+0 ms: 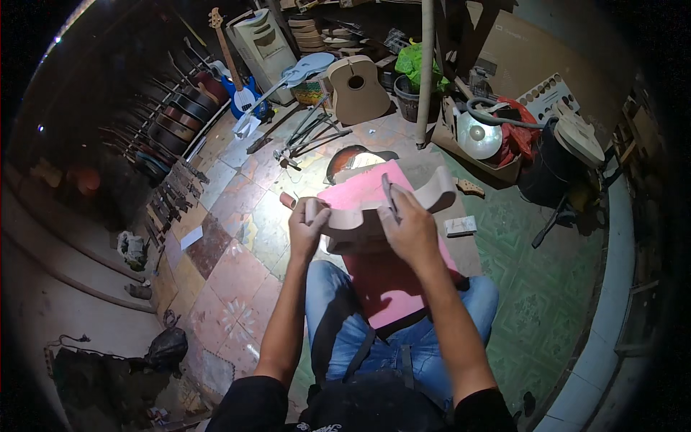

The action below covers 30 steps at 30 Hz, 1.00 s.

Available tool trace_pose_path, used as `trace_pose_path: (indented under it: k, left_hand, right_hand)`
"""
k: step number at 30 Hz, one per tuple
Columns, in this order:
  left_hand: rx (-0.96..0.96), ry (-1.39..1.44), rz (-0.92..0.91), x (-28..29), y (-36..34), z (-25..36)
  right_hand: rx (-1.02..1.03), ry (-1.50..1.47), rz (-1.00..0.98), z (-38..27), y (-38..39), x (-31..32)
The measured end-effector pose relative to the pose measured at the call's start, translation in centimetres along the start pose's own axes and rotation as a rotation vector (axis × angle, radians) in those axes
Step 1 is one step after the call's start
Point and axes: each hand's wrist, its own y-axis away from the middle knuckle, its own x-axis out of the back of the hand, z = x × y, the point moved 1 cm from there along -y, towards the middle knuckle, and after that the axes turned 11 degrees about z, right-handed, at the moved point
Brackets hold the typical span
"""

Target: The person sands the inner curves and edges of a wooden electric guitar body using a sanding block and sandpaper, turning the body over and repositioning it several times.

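Note:
Over my lap I hold up a pale, wavy strip (344, 219), its material unclear, with a curled right end. My left hand (309, 222) is closed round its left end, thumb on the near face. My right hand (409, 229) pinches it near the middle, and a slim grey piece (387, 190) sticks up by those fingers. Below the strip, a pink board (385, 301) rests across my thighs; a dark shadow falls on it. Just beyond lies a sunburst guitar body (347, 160), partly covered by the board.
A small brown roll (288, 200) lies left of my left hand. To the right are a white box (461, 226) and a guitar headstock (470, 187). Farther off stand an unfinished acoustic guitar body (358, 99), a blue guitar (245, 99), a post (426, 79) and a black bucket (538, 169).

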Motion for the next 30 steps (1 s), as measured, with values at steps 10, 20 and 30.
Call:
trace_pose_path:
  k: [10, 20, 30]
  left_hand:
    - [-0.145, 0.144, -0.018, -9.0, 1.7, 4.9]
    - [-0.201, -0.006, -0.003, -12.2, 2.0, 7.0]
    - [-0.195, 0.025, 0.026, -13.4, 1.2, 6.2]
  right_hand:
    - [0.533, 0.344, -0.080, 3.4, 1.7, 2.5]
    - [0.121, 0.396, -0.368, 5.4, 1.2, 2.9]
    - [-0.299, -0.223, -0.236, 7.1, 3.8, 1.0]
